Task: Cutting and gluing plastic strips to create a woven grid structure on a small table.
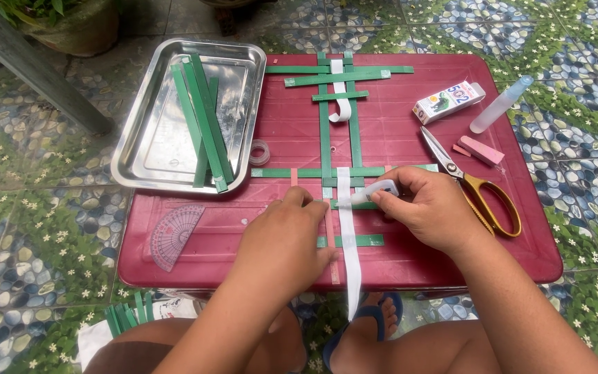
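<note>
Left hand lies flat, fingers pressed on the woven lattice of green, pink and white paper strips on the red plastic table — right hand pinches a small white glue tube over it; yellow-handled scissors just beside.

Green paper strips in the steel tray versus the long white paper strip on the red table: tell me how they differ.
The green paper strips lie loose, overlapping in a slanted pile in the steel tray, untouched; the long white paper strip lies alone, crossing green strips in the lattice, its end hanging over the red table edge. The right hand holds a small white tube beside it. Both are flat, narrow paper strips.
</note>
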